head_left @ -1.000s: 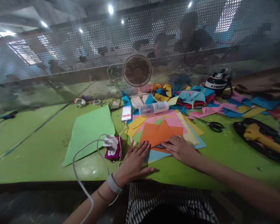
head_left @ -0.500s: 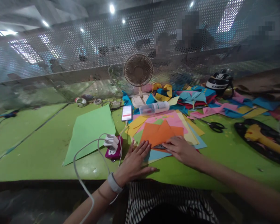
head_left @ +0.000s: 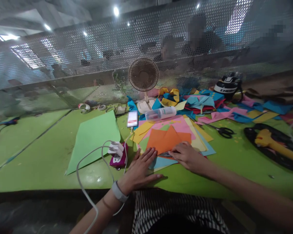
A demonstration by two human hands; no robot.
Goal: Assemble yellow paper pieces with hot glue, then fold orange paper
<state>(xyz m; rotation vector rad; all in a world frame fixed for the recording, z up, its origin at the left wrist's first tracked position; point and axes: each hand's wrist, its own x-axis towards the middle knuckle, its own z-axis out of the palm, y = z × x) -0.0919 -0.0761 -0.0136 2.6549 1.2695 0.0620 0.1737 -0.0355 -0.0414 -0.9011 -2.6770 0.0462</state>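
My left hand [head_left: 142, 167] lies flat with its fingers stretched out, its fingertips on the lower left edge of an orange paper sheet [head_left: 158, 139]. My right hand [head_left: 187, 157] is closed, pinching a small, thin, dark grey metal tool [head_left: 166, 154] against the orange paper's lower edge. Its exact kind is too small to make out, and my fingers cover part of it. Under the orange sheet is a fanned stack of coloured paper, with pink [head_left: 182, 123], yellow and light blue [head_left: 164, 162] sheets showing.
A light green sheet [head_left: 95, 138] and a purple power block [head_left: 118, 159] with white cables lie left. Behind are a phone [head_left: 132, 119], clear bottle [head_left: 161, 113], fan [head_left: 144, 74] and paper scraps [head_left: 200, 100]. Right are black scissors [head_left: 225, 132] and a yellow glue gun [head_left: 265, 138] on a black tray.
My right hand has moved very slightly left along the orange paper's lower edge with the metal tool. My left hand stays flat in place.
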